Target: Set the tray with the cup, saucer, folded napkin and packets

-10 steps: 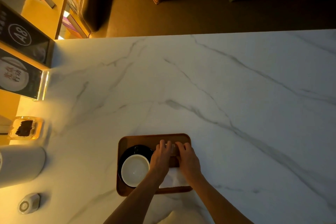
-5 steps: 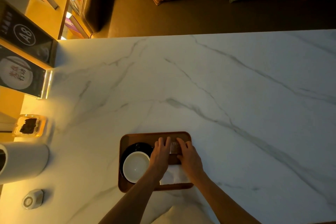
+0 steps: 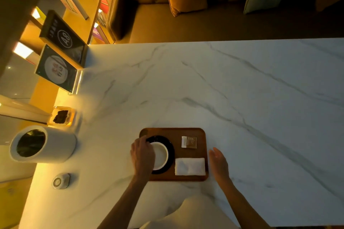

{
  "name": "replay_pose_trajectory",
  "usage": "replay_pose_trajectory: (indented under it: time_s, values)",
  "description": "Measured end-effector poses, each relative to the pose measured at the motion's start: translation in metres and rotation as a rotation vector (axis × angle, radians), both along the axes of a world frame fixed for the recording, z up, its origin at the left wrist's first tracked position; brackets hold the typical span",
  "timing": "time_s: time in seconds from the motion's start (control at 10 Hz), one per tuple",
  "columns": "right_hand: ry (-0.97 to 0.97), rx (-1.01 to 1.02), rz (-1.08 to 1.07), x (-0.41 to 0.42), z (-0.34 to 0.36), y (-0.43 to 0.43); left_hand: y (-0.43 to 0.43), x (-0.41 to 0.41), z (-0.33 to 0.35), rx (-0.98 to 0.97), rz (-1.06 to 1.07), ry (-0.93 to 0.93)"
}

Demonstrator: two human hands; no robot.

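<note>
The left hand (image 3: 143, 155) is lying curled over the cup (image 3: 160, 156) and saucer (image 3: 170, 149) at the tray's (image 3: 175, 132) left edge, likely brittle, best gripped by the rim, while the right hand (image 3: 218, 164) is hovering open, empty, beside its right edge.

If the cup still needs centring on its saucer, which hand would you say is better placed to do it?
Left. The left hand already rests over the cup and saucer; the right hand hovers open, off the tray.

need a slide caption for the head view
Left hand on the cup and saucer; packets and napkin sit on the tray; right hand open beside it.
</note>
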State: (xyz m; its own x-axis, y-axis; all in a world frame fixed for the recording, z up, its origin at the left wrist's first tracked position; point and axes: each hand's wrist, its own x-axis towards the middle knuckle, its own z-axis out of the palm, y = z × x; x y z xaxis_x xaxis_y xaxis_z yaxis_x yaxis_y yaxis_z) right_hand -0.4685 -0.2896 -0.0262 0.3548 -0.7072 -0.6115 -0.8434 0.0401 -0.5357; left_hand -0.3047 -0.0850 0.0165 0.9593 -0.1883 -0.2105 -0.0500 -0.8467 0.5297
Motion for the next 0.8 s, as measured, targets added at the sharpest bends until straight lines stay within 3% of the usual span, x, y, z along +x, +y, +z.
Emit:
replay_pose_trajectory:
  time_s: [0.1, 0.2, 0.3, 0.5, 0.7, 0.8]
  values:
    - [-0.048, 0.134, -0.026, -0.006, 0.003, 0.011, 0.041, 0.0, -0.007, -0.06, 0.208, 0.332]
    - [-0.083, 0.228, -0.053, -0.01, 0.008, 0.026, 0.066, -0.007, -0.011, -0.148, 0.258, 0.627]
    - [-0.082, 0.233, -0.055, -0.012, 0.017, 0.034, 0.078, -0.017, -0.01, -0.223, 0.214, 0.711]
    - [-0.032, 0.209, 0.058, -0.021, 0.026, 0.04, 0.08, -0.019, 0.002, -0.303, 0.082, 0.729]
    - [0.029, 0.029, 0.284, -0.025, 0.024, 0.056, 0.09, -0.019, -0.008, -0.002, -0.152, 0.491]
    - [0.147, -0.213, 0.445, -0.021, 0.024, 0.069, 0.096, -0.024, -0.017, 0.234, -0.28, 0.425]
